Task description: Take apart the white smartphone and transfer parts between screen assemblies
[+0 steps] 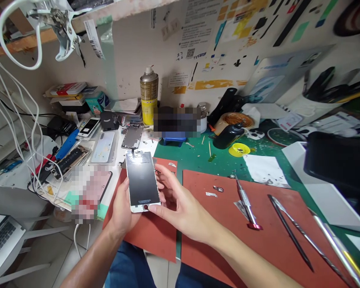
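A white-framed phone screen [142,180] with a dark panel is held upright, leaning back, above the left red mat. A round home-button opening shows at its bottom edge, and a flex cable pokes out at its top. My left hand [121,206] is wrapped around the lower left side, the thumb along the edge and the other fingers mostly hidden behind. My right hand [175,200] grips the lower right, its thumb beside the home-button opening and its fingers curled at the right edge. Just beyond the screen's top lies a metal-grey phone part [132,137].
A screwdriver [246,204], tweezers [300,224] and small metal pieces [211,195] lie on the right red mat [204,236]. A yellow spray can [149,96] stands at the back. Phones [103,147] and white cables [27,120] crowd the left; a white box [321,188] sits right.
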{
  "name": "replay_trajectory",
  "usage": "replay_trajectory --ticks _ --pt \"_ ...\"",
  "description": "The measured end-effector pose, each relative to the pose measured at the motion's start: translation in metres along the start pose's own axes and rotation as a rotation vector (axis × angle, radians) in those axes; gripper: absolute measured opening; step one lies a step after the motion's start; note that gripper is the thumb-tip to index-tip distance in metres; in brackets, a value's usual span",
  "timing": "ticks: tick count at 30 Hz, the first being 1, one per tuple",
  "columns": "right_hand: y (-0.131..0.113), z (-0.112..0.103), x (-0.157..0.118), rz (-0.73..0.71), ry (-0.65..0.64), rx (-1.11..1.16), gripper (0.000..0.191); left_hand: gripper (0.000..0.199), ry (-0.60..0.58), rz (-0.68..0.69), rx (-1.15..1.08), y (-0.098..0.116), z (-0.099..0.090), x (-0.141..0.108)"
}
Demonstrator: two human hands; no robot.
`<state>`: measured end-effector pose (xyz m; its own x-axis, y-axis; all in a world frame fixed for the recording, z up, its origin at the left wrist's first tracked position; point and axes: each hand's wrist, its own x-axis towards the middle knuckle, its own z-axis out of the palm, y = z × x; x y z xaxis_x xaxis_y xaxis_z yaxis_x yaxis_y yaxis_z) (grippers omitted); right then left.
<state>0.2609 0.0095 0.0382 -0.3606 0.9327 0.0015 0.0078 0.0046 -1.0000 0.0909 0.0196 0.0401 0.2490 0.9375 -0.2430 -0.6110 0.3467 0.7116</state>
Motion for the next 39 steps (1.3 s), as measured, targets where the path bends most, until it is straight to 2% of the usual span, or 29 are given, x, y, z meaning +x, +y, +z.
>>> replay_trajectory --ticks 6,13,20,29,31,34,35,37,39 --pt "0.0 -0.001 -0.001 0.035 -0.014 -0.034 0.084 0.052 -0.034 -0.025 -0.011 -0.001 -0.001 -0.001" --pt "-0.005 -0.003 -0.002 0.049 -0.039 -0.019 0.082 0.054 0.02 0.022 0.019 -0.005 -0.005 -0.003" --pt "-0.004 -0.004 -0.001 0.026 -0.046 0.007 0.079 0.055 0.006 0.046 -0.01 -0.006 -0.003 -0.002" --pt "-0.008 -0.004 0.001 -0.004 0.009 -0.016 0.082 0.057 0.018 0.016 0.026 -0.002 -0.004 -0.001" --pt "-0.011 -0.012 0.003 -0.055 0.123 -0.026 0.07 0.055 0.024 0.056 0.053 0.002 -0.003 -0.001" --pt "-0.015 -0.036 0.008 -0.132 0.52 -0.079 0.029 0.071 0.007 0.162 0.106 0.008 -0.002 0.002" --pt "-0.016 -0.046 0.01 -0.154 0.661 -0.102 0.025 0.076 0.015 0.198 0.12 0.01 -0.003 0.003" --pt "-0.018 -0.067 0.013 -0.208 0.877 -0.126 0.039 0.079 0.048 0.254 0.14 0.013 -0.005 0.005" --pt "-0.022 -0.084 0.016 -0.279 0.997 -0.125 0.037 0.076 0.081 0.282 0.158 0.015 -0.006 0.007"
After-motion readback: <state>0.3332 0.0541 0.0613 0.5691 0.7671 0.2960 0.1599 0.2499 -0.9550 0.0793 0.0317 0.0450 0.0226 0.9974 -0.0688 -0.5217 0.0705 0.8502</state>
